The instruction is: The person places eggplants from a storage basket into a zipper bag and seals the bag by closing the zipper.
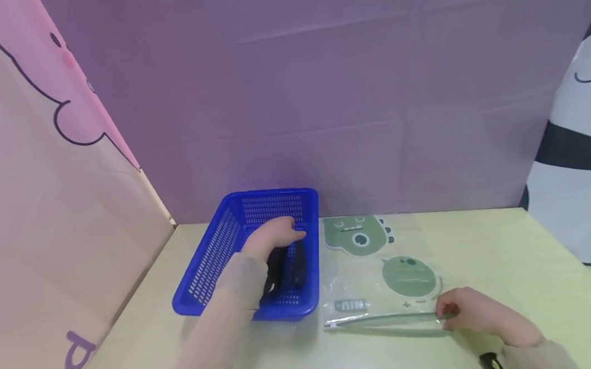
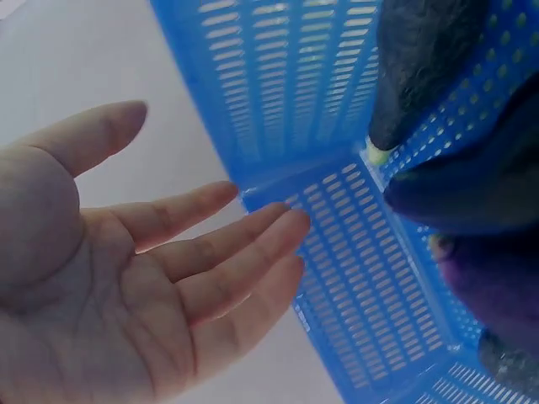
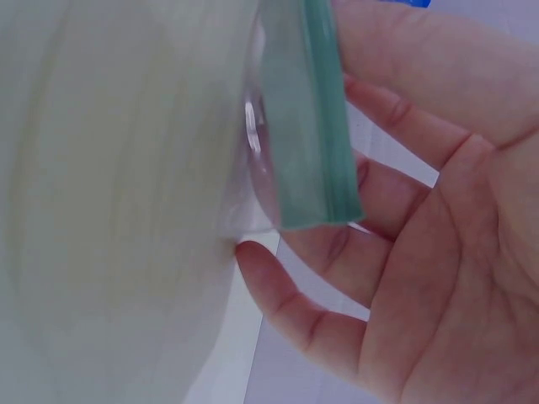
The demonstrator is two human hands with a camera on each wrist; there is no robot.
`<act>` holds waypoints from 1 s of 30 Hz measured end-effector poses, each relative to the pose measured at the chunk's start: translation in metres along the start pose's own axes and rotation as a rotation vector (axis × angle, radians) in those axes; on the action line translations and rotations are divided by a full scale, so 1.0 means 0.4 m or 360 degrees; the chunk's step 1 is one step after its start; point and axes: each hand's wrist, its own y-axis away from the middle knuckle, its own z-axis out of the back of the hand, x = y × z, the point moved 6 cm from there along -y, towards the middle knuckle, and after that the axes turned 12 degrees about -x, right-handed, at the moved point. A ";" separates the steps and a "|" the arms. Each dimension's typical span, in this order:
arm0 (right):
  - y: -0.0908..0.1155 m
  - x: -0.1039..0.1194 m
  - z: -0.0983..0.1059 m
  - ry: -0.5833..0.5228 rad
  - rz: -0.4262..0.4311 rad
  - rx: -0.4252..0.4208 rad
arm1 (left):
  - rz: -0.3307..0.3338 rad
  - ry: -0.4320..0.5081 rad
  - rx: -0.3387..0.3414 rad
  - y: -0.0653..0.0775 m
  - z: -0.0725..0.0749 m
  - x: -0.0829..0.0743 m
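Observation:
My left hand is over the blue basket, fingers extended. In the left wrist view its palm shows with nothing in it, and its fingertips overlap the basket's side. Dark, long vegetable-like things lie in the basket below; one looks purple and another has a pale tip. My right hand pinches the corner of a clear zip bag with green dinosaur prints, lying flat on the table. Its green zip edge runs between the thumb and fingers, and the bag's mouth is parted.
The pale table meets a purple cloth backdrop behind the basket and bag. A pink printed panel stands at the left and a panda-printed one at the right. A black item sits by the right sleeve.

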 end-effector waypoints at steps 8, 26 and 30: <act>0.000 0.003 -0.006 -0.0044 0.0044 -0.0001 | -0.0019 -0.0007 0.0071 0.000 -0.055 0.017; 0.002 0.001 0.000 -0.0058 0.0044 -0.0013 | 0.0087 -0.0062 0.0280 0.011 -0.119 0.039; 0.002 0.005 -0.002 -0.0077 0.0034 -0.0009 | 0.0113 0.0008 0.0300 0.015 -0.124 0.047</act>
